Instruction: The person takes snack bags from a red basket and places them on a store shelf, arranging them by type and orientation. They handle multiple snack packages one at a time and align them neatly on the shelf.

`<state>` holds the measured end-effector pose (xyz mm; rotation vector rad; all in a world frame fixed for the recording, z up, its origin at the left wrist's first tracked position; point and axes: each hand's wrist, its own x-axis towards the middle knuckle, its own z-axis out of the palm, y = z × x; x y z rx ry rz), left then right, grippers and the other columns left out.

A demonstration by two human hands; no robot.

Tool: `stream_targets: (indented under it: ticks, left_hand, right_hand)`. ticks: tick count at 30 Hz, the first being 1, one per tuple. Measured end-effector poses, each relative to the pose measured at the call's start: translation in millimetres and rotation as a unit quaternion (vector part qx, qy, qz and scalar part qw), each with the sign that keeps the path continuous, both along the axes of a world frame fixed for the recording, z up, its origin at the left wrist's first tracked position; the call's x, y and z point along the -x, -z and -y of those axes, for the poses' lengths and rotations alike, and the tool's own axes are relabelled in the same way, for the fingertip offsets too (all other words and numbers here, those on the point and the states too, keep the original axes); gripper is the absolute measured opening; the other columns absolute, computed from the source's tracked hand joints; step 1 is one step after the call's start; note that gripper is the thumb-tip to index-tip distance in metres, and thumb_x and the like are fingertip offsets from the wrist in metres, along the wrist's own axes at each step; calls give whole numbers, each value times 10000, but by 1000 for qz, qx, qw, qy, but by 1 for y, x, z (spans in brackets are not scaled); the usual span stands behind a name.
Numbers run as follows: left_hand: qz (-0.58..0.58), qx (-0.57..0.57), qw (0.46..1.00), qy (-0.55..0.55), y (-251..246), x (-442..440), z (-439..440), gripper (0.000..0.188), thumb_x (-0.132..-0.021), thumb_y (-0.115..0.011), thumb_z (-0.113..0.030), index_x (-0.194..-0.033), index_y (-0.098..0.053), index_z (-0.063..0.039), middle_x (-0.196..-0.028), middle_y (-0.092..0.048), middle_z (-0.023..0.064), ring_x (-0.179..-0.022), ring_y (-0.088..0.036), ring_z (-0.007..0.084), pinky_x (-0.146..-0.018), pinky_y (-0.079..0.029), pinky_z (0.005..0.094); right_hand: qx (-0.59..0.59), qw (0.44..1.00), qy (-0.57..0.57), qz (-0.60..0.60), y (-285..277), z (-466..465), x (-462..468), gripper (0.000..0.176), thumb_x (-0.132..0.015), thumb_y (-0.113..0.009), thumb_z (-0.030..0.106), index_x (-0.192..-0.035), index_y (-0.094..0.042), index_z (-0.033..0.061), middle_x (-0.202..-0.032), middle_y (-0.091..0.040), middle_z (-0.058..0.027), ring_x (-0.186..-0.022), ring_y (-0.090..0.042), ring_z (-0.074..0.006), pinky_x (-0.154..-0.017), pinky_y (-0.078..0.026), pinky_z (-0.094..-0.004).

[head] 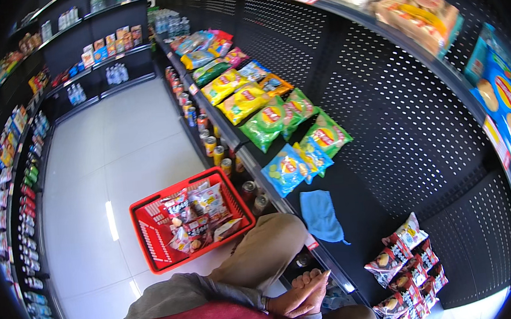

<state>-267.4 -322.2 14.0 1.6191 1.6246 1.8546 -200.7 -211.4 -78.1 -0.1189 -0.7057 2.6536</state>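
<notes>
My left hand (289, 301) and my right hand (316, 295) are pressed together in front of my knees, close to the front edge of the shelf (354, 237). Their fingers overlap, and no object shows in either hand; the palms are hidden. Beyond them on the shelf lies a blue cloth (320, 215). Nearer to me on that shelf, several dark red snack bags (402, 278) are grouped in rows. To the left on the floor stands a red plastic shopping basket (154, 268), with several similar snack bags (197, 222) inside.
Farther along the shelf lie blue chip bags (283, 168), green chip bags (264, 125) and yellow chip bags (242, 102). Drink cans (210, 145) line the level below. An upper shelf edge (414, 59) juts out at right. Stocked shelves (20, 178) border the tiled aisle (78, 196) at left.
</notes>
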Motion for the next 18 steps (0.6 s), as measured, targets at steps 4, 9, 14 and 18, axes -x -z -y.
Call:
stream_targets:
  ticks: [4, 9, 14, 18]
  left_hand:
    - [-164, -26, 986, 27, -2, 52, 22, 578, -998, -470, -527, -1407, -594, -138, -1514, -441, 211, -1382, -455, 400, -1164, -246, 552]
    - [-308, 2, 947, 87, 18, 123, 61, 665, -951, -578, -540, -1492, -521, -158, -1579, -395, 208, -1439, -400, 430, -1198, -201, 571]
    - [-251, 195, 905, -281, 20, 203, 129, 567, -810, -768, -261, -1307, -572, -71, -1382, -522, 212, -1277, -529, 367, -1044, -404, 526]
    - [-102, 264, 768, -574, 135, 244, 193, 613, -821, -763, -152, -1337, -482, 22, -1297, -553, 242, -1172, -546, 425, -982, -435, 525]
  right_hand:
    - [-21, 997, -65, 31, -58, 27, 31, 580, -1035, -419, 593, -1266, -584, 88, -1182, -602, -105, -1118, -553, -269, -968, -440, -421]
    - [-15, 985, -139, 99, -148, 79, 73, 814, -998, -412, 689, -1485, -437, 37, -1527, -447, -182, -1411, -429, -332, -1158, -352, -495]
    - [6, 966, -246, 81, -135, 93, 75, 902, -968, -496, 677, -1537, -341, -6, -1563, -395, -267, -1429, -415, -388, -1201, -295, -509]
    - [23, 936, -342, 80, -117, 96, 69, 764, -958, -631, 502, -1488, -406, 0, -1456, -529, -245, -1272, -572, -345, -1150, -378, -471]
